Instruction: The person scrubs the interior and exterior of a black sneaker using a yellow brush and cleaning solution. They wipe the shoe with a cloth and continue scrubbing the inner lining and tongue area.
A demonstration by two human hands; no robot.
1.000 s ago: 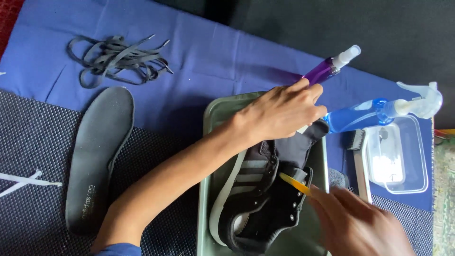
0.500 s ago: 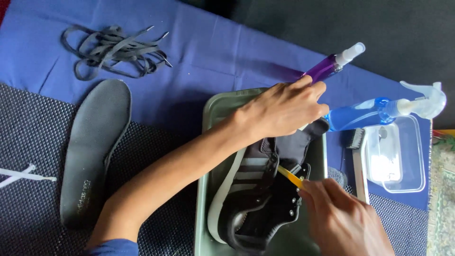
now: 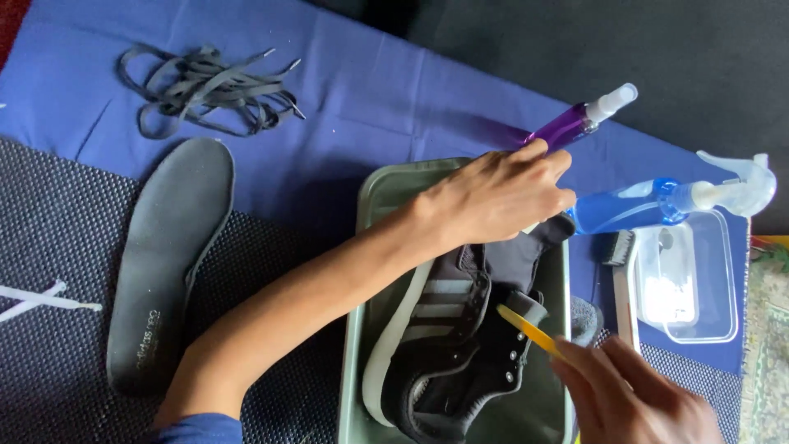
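A black sneaker (image 3: 460,345) with grey stripes and a white sole lies on its side in a green-grey tub (image 3: 374,247). My left hand (image 3: 501,197) reaches across the tub and grips the shoe's heel end. At the lower right, my right hand (image 3: 633,395) holds a yellow-handled brush (image 3: 530,329) whose tip touches the shoe's lace-hole area. The brush head is hidden against the shoe.
A grey insole (image 3: 164,255) lies left on the dark mesh mat (image 3: 49,247). Black laces (image 3: 205,90) are piled on the blue cloth (image 3: 370,99). A purple spray bottle (image 3: 575,123), a blue trigger bottle (image 3: 657,201) and a clear plastic box (image 3: 686,275) stand right of the tub.
My right hand with the brush has shifted slightly left and down along the shoe's opening. My left hand stays on the heel end.
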